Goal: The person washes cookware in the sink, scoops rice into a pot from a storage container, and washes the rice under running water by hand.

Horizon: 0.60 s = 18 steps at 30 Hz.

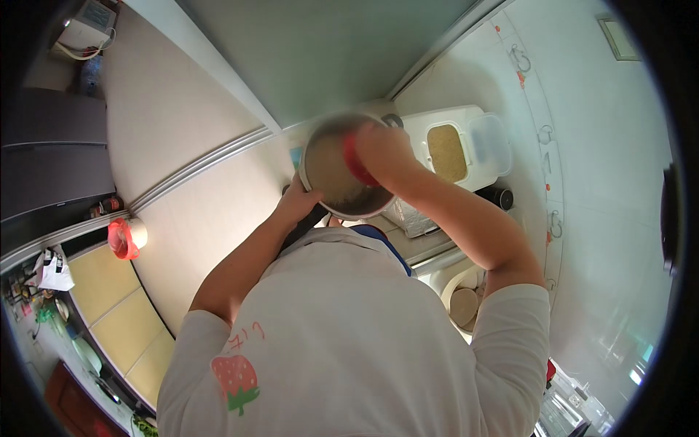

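Observation:
A round metal pot sits in front of my chest, its mouth facing up. My left hand grips its left rim, with the thumb over the edge. Over the pot's mouth, my right hand is closed on a red cup, blurred by motion. Some pale grain-like stuff shows low inside the pot, though blur hides how much. Just right of the pot stands a white storage bin with its clear lid swung back. Yellowish grain shows through the bin's opening.
A dark cylinder lies near the bin. Below it is a white tub with round pale items. A silvery packet lies under my right forearm. A tiled wall bounds the right; a red-lined bucket stands at left.

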Each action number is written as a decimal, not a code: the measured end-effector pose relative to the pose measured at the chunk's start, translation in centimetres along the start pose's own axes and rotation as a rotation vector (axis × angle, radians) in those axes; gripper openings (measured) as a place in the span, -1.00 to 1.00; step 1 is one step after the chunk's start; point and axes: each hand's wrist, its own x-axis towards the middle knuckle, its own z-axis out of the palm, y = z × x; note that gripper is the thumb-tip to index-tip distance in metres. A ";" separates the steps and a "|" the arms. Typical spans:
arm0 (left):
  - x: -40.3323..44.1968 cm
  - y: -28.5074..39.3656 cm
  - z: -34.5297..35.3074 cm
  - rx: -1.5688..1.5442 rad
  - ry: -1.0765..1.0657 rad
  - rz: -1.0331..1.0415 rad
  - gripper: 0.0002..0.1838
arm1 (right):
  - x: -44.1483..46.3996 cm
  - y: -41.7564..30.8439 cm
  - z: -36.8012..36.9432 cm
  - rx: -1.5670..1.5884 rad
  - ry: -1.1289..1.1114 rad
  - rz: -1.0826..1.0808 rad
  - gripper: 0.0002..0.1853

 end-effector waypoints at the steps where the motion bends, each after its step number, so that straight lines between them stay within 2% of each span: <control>1: 0.2 -0.1 -0.2 0.003 -0.008 -0.009 -0.21 | 0.4 0.6 0.6 0.016 0.016 0.016 -0.58; 4: -0.3 0.3 0.0 0.007 0.049 0.036 -0.31 | 0.1 3.3 1.4 0.110 0.048 0.136 -0.65; 8: -0.4 0.8 -0.5 -0.034 0.025 0.030 -0.33 | -3.5 7.2 0.9 0.379 0.046 0.323 -0.68; 11: -0.2 0.9 -0.5 -0.070 0.019 0.009 -0.35 | -7.1 11.0 5.2 0.681 0.296 0.532 -0.65; 13: -0.5 1.1 -0.5 -0.054 0.059 -0.027 -0.36 | -9.1 14.4 8.1 0.750 0.248 0.711 -0.61; 16: -0.9 1.8 -0.8 -0.074 0.039 -0.048 -0.34 | -11.0 16.7 9.7 0.477 0.233 0.880 -0.67; 18: -1.0 1.9 -0.7 -0.105 0.026 -0.062 -0.33 | -11.1 17.1 11.5 0.293 0.136 0.911 -0.67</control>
